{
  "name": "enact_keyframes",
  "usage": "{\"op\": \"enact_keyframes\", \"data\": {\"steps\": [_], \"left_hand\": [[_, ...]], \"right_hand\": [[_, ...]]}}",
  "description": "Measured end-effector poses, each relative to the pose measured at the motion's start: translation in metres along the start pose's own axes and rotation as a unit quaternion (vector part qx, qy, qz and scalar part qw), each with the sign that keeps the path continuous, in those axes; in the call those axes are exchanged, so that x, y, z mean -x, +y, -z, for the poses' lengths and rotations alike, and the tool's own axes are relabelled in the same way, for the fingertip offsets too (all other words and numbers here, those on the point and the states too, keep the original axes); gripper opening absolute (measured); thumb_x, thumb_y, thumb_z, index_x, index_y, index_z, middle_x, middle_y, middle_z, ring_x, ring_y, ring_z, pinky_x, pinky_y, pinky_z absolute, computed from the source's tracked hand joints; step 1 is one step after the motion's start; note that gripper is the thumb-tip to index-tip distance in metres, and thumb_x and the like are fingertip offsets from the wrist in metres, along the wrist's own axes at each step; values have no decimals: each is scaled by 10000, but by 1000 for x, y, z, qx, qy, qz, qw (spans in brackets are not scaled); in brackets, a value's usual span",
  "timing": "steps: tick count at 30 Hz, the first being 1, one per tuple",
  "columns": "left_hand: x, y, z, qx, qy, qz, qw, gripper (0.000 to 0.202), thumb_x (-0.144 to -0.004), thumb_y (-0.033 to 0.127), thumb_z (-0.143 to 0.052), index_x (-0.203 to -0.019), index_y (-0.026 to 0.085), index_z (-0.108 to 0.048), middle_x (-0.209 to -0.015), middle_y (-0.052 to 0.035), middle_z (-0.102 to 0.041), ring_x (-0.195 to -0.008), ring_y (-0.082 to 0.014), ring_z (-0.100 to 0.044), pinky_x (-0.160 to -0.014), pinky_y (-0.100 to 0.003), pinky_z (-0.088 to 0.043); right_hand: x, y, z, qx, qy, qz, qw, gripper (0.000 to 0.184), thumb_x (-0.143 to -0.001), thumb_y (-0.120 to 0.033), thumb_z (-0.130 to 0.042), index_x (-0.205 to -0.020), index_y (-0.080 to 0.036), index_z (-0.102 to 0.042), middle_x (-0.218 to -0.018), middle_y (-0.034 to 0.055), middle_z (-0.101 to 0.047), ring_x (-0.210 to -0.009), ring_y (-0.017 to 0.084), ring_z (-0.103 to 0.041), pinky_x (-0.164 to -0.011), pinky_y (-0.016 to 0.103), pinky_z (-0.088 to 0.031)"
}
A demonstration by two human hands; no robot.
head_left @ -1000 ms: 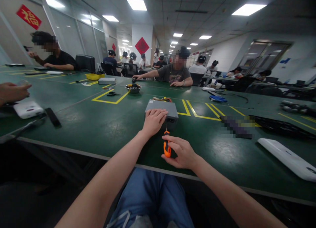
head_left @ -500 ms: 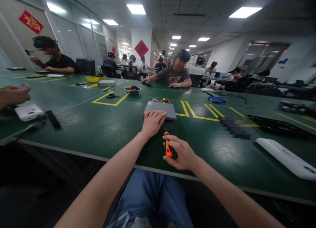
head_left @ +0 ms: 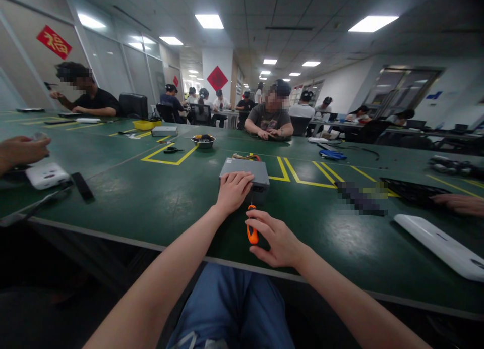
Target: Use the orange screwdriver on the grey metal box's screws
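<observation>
A grey metal power supply box [head_left: 260, 168] with a bundle of coloured wires [head_left: 245, 157] at its far side lies on the green table. My left hand [head_left: 233, 188] rests on its top near the front edge, fingers stretched out together. Just in front of the box, my right hand [head_left: 276, 238] has its fingers curled round the orange and black handle of a screwdriver [head_left: 252, 233]. The thin shaft points away from me toward the socket side of the box. Whether the tip touches the box I cannot tell.
A metal bowl [head_left: 203, 141] of tools stands beyond, left of the box. Right lie a white long device [head_left: 438, 243] and a black panel [head_left: 408, 189] with another person's hand [head_left: 463, 204] on it. At left, a hand [head_left: 24, 150] hovers near a white device [head_left: 47, 176].
My right hand and the screwdriver have shifted slightly left, while my left hand stays on the box. Across the table a person has drawn their arms together. Another hand has appeared at far right.
</observation>
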State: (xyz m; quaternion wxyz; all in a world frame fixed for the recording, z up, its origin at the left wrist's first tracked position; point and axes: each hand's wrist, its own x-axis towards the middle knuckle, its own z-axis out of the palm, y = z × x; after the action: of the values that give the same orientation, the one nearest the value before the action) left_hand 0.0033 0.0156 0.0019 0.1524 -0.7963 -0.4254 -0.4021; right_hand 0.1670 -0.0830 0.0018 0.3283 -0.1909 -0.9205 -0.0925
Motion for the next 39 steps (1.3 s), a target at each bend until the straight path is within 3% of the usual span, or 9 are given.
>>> {"op": "enact_keyframes", "data": {"steps": [3, 7, 11, 15, 22, 25, 29, 34, 39], "left_hand": [[0, 0, -1, -1, 7, -4, 1000, 259, -931, 305, -378, -1131, 293, -543, -1195, 25, -596, -1117, -163, -489, -937, -371, -295], [1, 0, -1, -2, 15, -3, 1000, 258, -932, 290, -374, -1121, 292, -550, -1190, 21, -599, -1112, -160, -494, -934, -366, -297], [1, 0, 0, -1, 13, -3, 1000, 262, -931, 292, -372, -1121, 297, -553, -1182, 18, -601, -1110, -161, -494, -926, -364, -302], [0, 0, 1, 3, 9, -1, 1000, 271, -932, 289, -364, -1129, 293, -549, -1188, 12, -596, -1105, -163, -492, -928, -365, -298], [1, 2, 5, 20, 1, -2, 1000, 275, -921, 305, -382, -1144, 277, -540, -1206, -2, -583, -1122, -177, -474, -943, -375, -284], [1, 2, 7, 22, -3, -3, 1000, 279, -915, 294, -387, -1149, 277, -537, -1207, -5, -582, -1120, -179, -475, -946, -380, -282], [1, 2, 7, 23, -6, -7, 1000, 291, -905, 259, -389, -1160, 278, -530, -1217, 1, -577, -1127, -181, -470, -954, -386, -275], [2, 1, 6, 19, -12, -10, 1000, 315, -887, 228, -402, -1174, 277, -524, -1234, 0, -566, -1135, -185, -467, -957, -385, -279], [2, 1, 7, 20, -17, -8, 1000, 328, -876, 220, -408, -1178, 278, -523, -1234, -2, -565, -1143, -191, -462, -958, -389, -275]], "right_hand": [[-2, -1, 0, 56, -10, 24, 998, 365, -863, -358, -483, -1166, -156, -459, -1154, 188, -530, -947, 239, -603, -739, 357, -529], [-1, -1, -5, 47, 56, 29, 997, 321, -825, -346, -551, -1064, -152, -460, -1078, 169, -586, -844, 210, -630, -666, 315, -539], [-2, -2, -4, 4, 36, 10, 999, 398, -832, -398, -526, -1107, -130, -421, -1098, 191, -564, -955, 239, -606, -705, 331, -546], [-4, -3, 1, 41, -19, 22, 999, 378, -882, -350, -436, -1203, -152, -437, -1159, 191, -512, -992, 243, -582, -744, 354, -534], [2, 1, -5, -17, 67, 1, 998, 337, -843, -306, -496, -1133, -169, -396, -1125, 166, -548, -924, 209, -621, -716, 336, -542], [3, 2, -3, -43, 41, -10, 998, 413, -839, -375, -501, -1170, -159, -382, -1134, 170, -542, -1019, 235, -582, -775, 363, -532], [1, 1, 0, 21, -5, 8, 1000, 395, -871, -388, -450, -1205, -179, -436, -1186, 169, -504, -1001, 233, -573, -755, 357, -529], [1, 0, -4, 48, 50, 15, 997, 306, -826, -344, -540, -1069, -173, -470, -1073, 157, -559, -818, 195, -612, -646, 311, -533], [2, 0, -3, -27, 60, -14, 998, 362, -815, -376, -544, -1083, -173, -411, -1069, 155, -553, -932, 223, -603, -700, 336, -544]]}}
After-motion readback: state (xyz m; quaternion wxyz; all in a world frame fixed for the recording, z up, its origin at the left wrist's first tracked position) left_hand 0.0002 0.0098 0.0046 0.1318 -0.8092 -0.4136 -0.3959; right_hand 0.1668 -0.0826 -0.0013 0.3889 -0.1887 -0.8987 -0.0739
